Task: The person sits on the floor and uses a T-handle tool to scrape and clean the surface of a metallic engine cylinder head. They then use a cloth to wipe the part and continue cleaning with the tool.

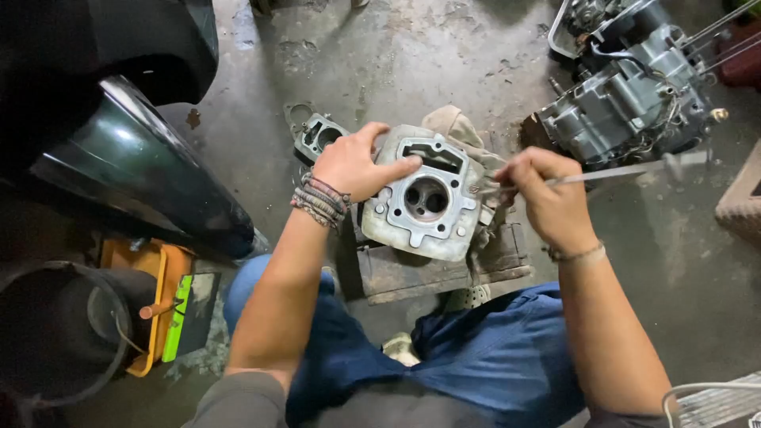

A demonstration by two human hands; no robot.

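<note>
A grey metal engine cylinder head (428,202) rests tilted on a worn wooden block (444,269) between my knees. My left hand (357,162) grips its upper left edge, thumb pressed on the flat face. Several woven bands circle that wrist. My right hand (547,186) pinches a thin flat metal blade (626,170) whose tip touches the head's right edge. A beige rag (456,127) lies behind the head.
A second metal part with a gasket (313,135) lies on the concrete floor behind my left hand. An engine block (634,95) sits at the far right. A dark motorcycle body panel (135,166) stands left, with an orange container (158,301) below it.
</note>
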